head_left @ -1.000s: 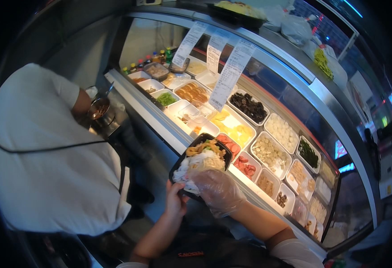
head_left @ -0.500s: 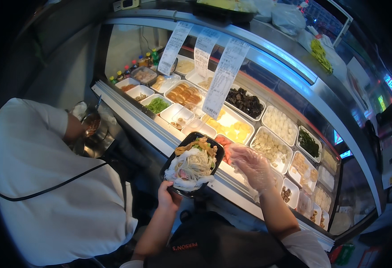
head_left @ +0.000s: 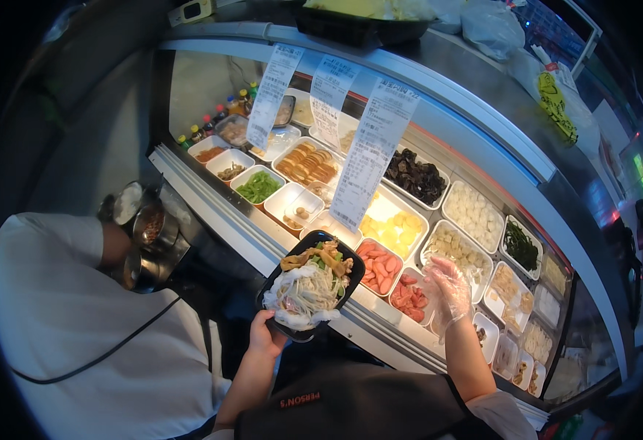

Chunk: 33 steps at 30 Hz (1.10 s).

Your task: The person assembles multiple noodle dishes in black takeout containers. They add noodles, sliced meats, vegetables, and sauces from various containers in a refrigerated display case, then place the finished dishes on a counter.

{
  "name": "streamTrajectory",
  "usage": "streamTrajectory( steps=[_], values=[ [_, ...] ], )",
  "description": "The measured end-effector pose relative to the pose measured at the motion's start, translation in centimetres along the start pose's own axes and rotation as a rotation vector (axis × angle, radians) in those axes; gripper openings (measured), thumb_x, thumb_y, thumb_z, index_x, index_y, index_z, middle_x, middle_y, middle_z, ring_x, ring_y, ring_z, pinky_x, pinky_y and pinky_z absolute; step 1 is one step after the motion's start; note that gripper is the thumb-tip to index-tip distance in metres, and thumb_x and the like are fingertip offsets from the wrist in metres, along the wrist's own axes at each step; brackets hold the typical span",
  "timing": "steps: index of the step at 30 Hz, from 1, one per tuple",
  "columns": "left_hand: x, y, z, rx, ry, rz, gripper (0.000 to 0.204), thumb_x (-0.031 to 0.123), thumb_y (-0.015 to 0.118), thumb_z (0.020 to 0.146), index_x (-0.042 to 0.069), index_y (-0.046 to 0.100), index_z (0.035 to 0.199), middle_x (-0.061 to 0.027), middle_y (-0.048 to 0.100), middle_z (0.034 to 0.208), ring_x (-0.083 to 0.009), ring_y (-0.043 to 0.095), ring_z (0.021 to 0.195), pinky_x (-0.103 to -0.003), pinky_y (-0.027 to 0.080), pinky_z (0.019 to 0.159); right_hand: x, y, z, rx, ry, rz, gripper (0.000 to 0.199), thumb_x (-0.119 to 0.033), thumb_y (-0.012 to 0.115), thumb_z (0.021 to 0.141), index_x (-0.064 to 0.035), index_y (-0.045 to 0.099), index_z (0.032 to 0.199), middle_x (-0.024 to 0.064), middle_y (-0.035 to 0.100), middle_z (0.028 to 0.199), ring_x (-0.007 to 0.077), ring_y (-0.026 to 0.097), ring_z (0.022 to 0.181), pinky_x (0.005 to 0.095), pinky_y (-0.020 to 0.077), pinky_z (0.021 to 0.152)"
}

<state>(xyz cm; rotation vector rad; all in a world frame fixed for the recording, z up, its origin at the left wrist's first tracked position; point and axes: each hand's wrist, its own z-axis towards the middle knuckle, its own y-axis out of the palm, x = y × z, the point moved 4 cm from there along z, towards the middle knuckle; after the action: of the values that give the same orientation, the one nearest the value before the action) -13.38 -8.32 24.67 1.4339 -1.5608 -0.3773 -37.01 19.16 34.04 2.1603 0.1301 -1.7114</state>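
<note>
Holding a black tray (head_left: 308,284) by its near end in the left hand (head_left: 265,336), fingers clamped on the rim, with the long axis running away from the body toward the counter (head_left: 211,213) and its far end hanging over the sliced-sausage tub (head_left: 378,267). Hovering the gloved right hand (head_left: 446,287) loose and empty, fingers spread, above the tub of pink pieces (head_left: 409,297), just to the right of the tray and so the nearer hand to the toppings. Showing pale noodles and white sheets heaped in the tray, with brown and green bits toward its far end; standing close at the left, a person in a white shirt (head_left: 64,323).
</note>
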Motion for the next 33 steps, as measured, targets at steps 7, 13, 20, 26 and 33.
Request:
streamTrajectory(
  steps=[7, 13, 20, 26, 33],
  values=[
    [0.8, -0.3, 0.6, -0.048, -0.071, -0.003, 0.056, 0.021, 0.05, 0.077, 0.0, 0.04, 0.127, -0.0146, 0.049, 0.125, -0.0301, 0.047, 0.116, -0.043, 0.035, 0.1, -0.8, 2.3, -0.9, 0.045, -0.017, 0.047, 0.029, -0.004, 0.06, 0.082, -0.0022, 0.055, 0.11, 0.0058, 0.057, 0.1, 0.0133, 0.055, 0.09, 0.0259, 0.0462, 0.077],
    [1.4, -0.6, 0.7, -0.057, -0.119, 0.026, 0.052, 0.023, 0.05, 0.081, 0.0, 0.04, 0.127, -0.0146, 0.049, 0.125, -0.0291, 0.048, 0.115, -0.042, 0.036, 0.1, -1.4, 3.6, -2.1, 0.08, 0.008, 0.08, 0.028, -0.004, 0.06, 0.082, -0.0022, 0.056, 0.109, 0.0057, 0.057, 0.098, 0.0121, 0.055, 0.086, 0.0243, 0.0465, 0.075],
    [1.8, -1.0, 0.8, -0.029, -0.099, 0.167, 0.054, 0.039, 0.045, 0.088, 0.005, 0.039, 0.129, -0.0111, 0.047, 0.127, -0.0271, 0.047, 0.116, -0.042, 0.037, 0.098, -1.2, 3.9, -2.6, 0.117, -0.006, 0.091, 0.027, -0.004, 0.059, 0.082, -0.0023, 0.056, 0.108, 0.0053, 0.058, 0.095, 0.0127, 0.056, 0.08, 0.0234, 0.0476, 0.07],
    [1.8, -1.0, 0.9, -0.081, -0.086, 0.173, 0.054, 0.04, 0.044, 0.089, 0.006, 0.039, 0.129, -0.0104, 0.047, 0.127, -0.0265, 0.047, 0.115, -0.042, 0.038, 0.097, -0.3, 4.1, -2.1, 0.094, 0.012, 0.083, 0.026, -0.004, 0.059, 0.082, -0.0032, 0.056, 0.107, 0.0054, 0.058, 0.092, 0.0125, 0.056, 0.075, 0.0223, 0.0461, 0.063],
    [1.7, -1.3, 1.2, -0.093, -0.07, 0.167, 0.054, 0.041, 0.044, 0.088, 0.006, 0.038, 0.13, -0.0106, 0.047, 0.128, -0.0268, 0.047, 0.116, -0.042, 0.037, 0.098, 0.3, 4.2, -1.8, 0.075, 0.016, 0.104, 0.025, -0.004, 0.06, 0.082, -0.0034, 0.056, 0.106, 0.0061, 0.059, 0.091, 0.0121, 0.056, 0.073, 0.0218, 0.0445, 0.057]
  ],
)
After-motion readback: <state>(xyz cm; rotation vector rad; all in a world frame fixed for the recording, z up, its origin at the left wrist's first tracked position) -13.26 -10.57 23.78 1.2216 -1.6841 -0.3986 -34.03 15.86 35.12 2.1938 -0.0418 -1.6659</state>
